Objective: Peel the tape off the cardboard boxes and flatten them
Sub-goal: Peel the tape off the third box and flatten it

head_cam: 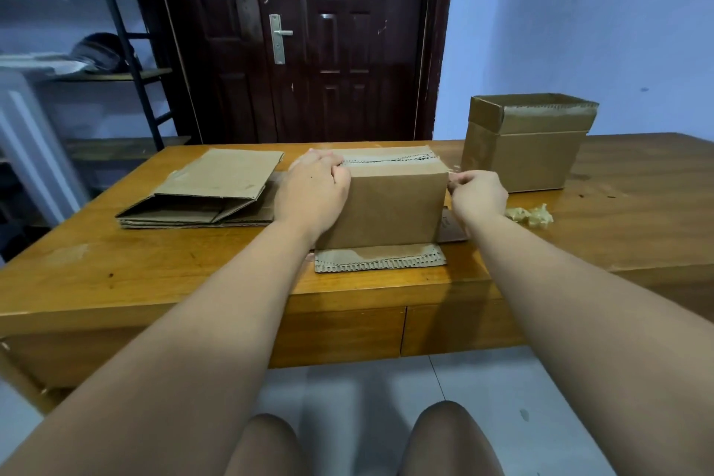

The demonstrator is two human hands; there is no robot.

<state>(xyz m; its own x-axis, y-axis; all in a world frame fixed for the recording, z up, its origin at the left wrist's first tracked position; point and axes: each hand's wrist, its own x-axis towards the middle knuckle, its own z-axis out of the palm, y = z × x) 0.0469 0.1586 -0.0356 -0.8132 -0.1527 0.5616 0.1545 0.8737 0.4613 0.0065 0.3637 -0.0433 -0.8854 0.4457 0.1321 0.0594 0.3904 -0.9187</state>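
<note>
Mid-task: flattened boxes (pixel 216 185) lie stacked left on the table (pixel 154 274), a tape wad (pixel 531 214) right. At centre, our left hand (pixel 313 191) grips the taped box (pixel 390 209) while our right hand (pixel 479 195) pinches its tape end (pixel 453 168); the taller box (pixel 529 158) behind stands unflattened.

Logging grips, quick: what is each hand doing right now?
Left hand: fingers curled over the top left edge of the taped brown cardboard box, holding it.
Right hand: pinching at the box's top right corner, apparently a clear tape end.
</note>
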